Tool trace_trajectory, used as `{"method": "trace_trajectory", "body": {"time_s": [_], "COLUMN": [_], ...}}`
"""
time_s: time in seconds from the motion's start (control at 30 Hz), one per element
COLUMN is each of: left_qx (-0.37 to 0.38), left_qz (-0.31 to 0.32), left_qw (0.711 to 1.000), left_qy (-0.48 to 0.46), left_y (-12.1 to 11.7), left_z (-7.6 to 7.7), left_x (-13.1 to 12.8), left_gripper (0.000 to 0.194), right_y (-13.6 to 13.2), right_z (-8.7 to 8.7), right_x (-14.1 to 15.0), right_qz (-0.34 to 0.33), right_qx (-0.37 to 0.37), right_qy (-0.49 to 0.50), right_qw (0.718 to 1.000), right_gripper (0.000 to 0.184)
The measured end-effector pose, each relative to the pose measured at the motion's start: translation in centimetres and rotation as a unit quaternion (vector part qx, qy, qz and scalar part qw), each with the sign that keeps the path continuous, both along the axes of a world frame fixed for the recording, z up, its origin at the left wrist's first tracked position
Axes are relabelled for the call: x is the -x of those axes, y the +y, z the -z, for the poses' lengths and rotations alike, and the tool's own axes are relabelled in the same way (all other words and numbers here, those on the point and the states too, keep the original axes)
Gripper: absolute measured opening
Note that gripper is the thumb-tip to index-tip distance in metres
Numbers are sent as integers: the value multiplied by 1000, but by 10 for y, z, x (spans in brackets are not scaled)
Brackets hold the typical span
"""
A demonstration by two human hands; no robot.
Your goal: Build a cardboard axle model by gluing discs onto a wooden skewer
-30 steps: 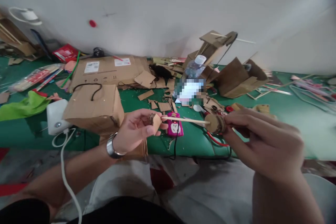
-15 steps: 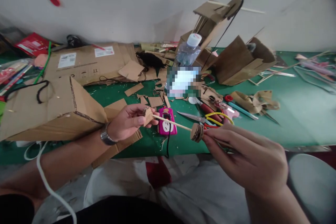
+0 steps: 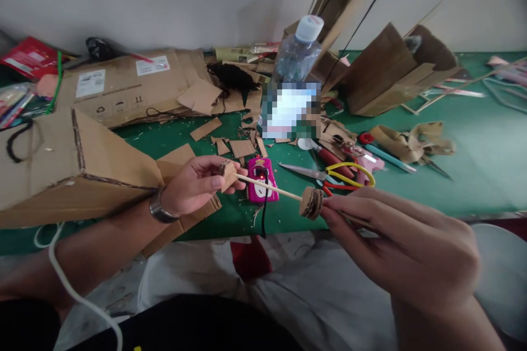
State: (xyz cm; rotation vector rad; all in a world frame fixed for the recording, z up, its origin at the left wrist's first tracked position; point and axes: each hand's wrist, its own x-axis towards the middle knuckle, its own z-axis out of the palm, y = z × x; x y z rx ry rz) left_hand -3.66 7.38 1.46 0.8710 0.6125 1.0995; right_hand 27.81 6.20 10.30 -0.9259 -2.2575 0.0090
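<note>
A thin wooden stick (image 3: 272, 187) runs between my hands, tilted down to the right. At its left end sits a small layered cardboard piece (image 3: 228, 175), pinched between the thumb and fingers of my left hand (image 3: 201, 184). A round stack of cardboard discs (image 3: 312, 203) is threaded on the stick farther right. Just beyond the discs, the closed fingers of my right hand (image 3: 403, 241) grip the stick, whose right end is partly covered by the hand. Under the stick, a pink power socket (image 3: 263, 197) with a black cable plugged in lies on the green table.
Yellow-and-red-handled scissors (image 3: 325, 174) lie past the socket. Cardboard scraps (image 3: 242, 147) are scattered across the green table (image 3: 428, 192). A clear bottle (image 3: 296, 60) stands by a cardboard structure (image 3: 337, 16). A large cardboard box (image 3: 111, 170) fills the left side.
The camera view has shifted, so the table things sit higher and farther outward. Both hands keep their hold on the cardboard piece and the stick, with little change between them.
</note>
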Motion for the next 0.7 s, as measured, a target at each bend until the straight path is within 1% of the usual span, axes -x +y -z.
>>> {"method": "trace_trajectory", "body": {"time_s": [0.23, 0.43, 0.6, 0.7], "left_qx": [-7, 10, -13, -16], "left_qz": [-5, -28, -12, -16], "left_qw": [1000, 999, 999, 999], "left_qy": [14, 33, 30, 45], "left_y": [0, 1, 1, 2], "left_z": [2, 2, 4, 4], "left_x": [0, 0, 1, 1], "left_gripper": [30, 35, 29, 30], "right_y": [-1, -3, -2, -1], "right_z": [1, 0, 0, 1], "right_x": [-1, -2, -1, -2], "right_qz": [9, 6, -1, -9], "right_qx": [2, 7, 14, 23], "right_qy": [3, -1, -2, 3], "right_qw": [1000, 1000, 1000, 1000], "right_gripper": [14, 15, 16, 18]}}
